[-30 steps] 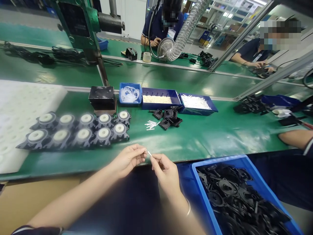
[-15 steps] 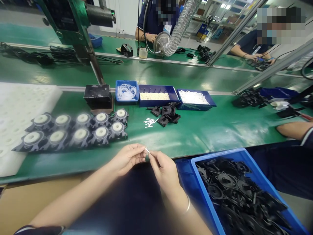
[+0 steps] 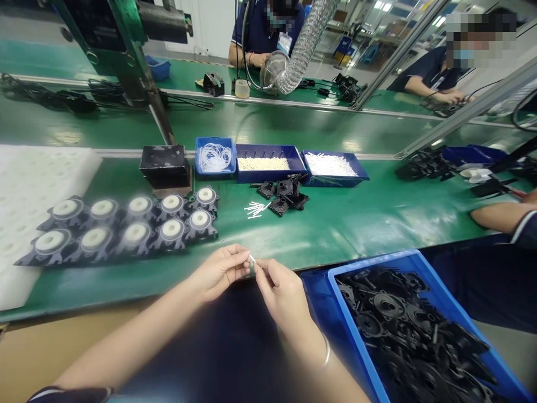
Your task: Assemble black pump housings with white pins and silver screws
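Observation:
My left hand (image 3: 222, 270) and my right hand (image 3: 279, 288) meet at the near edge of the green bench, fingertips pinched together on one small white pin (image 3: 252, 258). Beyond them lie a loose bunch of white pins (image 3: 255, 209) and a few black housings (image 3: 284, 197). To the left, two rows of black housings with white round inserts (image 3: 126, 221) stand side by side.
Three blue trays (image 3: 277, 162) hold white rings, beige grains and white pins. A black box (image 3: 164, 164) sits by a green machine post. A blue bin (image 3: 419, 330) of black housings stands at lower right. White foam (image 3: 29, 184) lies left. Other people work across the belt and at right.
My hands stay pinched on the pin; the right fingers have slid closer to the left. The view has shifted slightly.

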### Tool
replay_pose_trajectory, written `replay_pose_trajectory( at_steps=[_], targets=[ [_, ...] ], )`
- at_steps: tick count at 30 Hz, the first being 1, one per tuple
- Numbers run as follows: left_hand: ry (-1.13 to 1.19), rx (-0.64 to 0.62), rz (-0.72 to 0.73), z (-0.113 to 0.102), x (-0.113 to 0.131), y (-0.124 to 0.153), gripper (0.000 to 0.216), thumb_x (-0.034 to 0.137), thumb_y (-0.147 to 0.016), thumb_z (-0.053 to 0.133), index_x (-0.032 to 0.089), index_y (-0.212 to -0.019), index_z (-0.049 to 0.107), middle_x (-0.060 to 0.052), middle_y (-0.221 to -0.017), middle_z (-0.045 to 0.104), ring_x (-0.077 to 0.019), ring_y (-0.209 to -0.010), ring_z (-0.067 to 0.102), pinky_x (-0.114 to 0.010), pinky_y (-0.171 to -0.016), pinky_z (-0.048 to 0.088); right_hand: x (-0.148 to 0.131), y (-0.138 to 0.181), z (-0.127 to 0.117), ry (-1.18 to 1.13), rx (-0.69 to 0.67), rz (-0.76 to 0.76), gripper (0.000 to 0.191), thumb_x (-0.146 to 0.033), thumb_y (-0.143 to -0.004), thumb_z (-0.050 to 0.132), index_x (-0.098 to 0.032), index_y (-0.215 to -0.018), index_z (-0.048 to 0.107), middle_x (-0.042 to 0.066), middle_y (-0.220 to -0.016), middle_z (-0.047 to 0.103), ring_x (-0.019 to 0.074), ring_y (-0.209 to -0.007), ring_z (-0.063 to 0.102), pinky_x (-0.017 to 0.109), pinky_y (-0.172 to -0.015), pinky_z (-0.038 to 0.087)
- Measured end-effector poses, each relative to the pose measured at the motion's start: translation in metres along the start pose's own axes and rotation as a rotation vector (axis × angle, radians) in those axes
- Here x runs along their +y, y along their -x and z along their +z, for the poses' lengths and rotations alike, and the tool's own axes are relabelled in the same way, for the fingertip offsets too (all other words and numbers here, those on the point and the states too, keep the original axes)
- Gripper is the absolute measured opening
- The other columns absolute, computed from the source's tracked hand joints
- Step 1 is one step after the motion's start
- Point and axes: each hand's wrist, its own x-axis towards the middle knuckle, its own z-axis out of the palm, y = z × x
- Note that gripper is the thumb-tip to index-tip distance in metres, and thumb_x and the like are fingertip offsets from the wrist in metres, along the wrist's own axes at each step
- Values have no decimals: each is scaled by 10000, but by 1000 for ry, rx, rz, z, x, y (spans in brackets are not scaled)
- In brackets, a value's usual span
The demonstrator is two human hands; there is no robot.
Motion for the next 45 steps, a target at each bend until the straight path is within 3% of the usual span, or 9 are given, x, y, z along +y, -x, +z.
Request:
replay_pose_trajectory(
  at_steps=[9,14,20,24,31,38,45],
  targets=[
    [-121,49,120,4,0,-1,221,249,-771,813,129,-829,638,6,-708,622,-81,-690,589,-187,-720,509,0,0,4,-1,36,-21,162,-202,-984,492,-205,-996,654,38,-841,719,175,-722,666,293,-675,493],
    [-50,4,118,8,-2,-3,242,271,-762,820,133,-797,625,-3,-738,634,-86,-700,584,-201,-728,508,4,-3,4,-243,55,73,138,-240,-980,527,-212,-977,663,13,-803,702,138,-667,641,248,-628,495],
    [-192,34,225,11,0,-6,208,281,-799,787,142,-833,636,11,-715,617,-92,-713,583,-203,-725,483,11,-5,7,-270,97,60,127,-232,-983,526,-216,-977,652,-6,-767,658,122,-676,615,243,-669,479],
    [-327,25,314,7,7,-6,177,268,-799,785,148,-876,681,8,-751,628,-88,-726,580,-195,-720,465,13,-5,6,-314,69,53,107,-231,-974,545,-220,-979,652,-22,-734,618,106,-648,578,238,-639,450],
    [-478,-53,486,0,13,-7,123,219,-756,809,161,-770,701,6,-768,634,-97,-743,584,-200,-716,470,15,-6,5,-602,-45,171,92,-270,-967,571,-213,-929,632,-58,-631,553,72,-494,489,215,-492,388],
    [-846,-80,612,6,28,4,42,183,-796,775,170,-788,736,-20,-800,677,-115,-764,621,-214,-730,484,10,-4,-14,-275,14,-73,109,-159,-942,588,-216,-978,675,-29,-693,610,95,-619,565,238,-620,429],
    [-753,-122,607,12,23,4,66,194,-801,772,168,-792,711,-9,-789,671,-111,-725,629,-203,-667,500,13,0,-13,-620,-87,175,86,-255,-960,583,-229,-929,659,-65,-600,543,66,-479,474,205,-473,369]
  ],
)
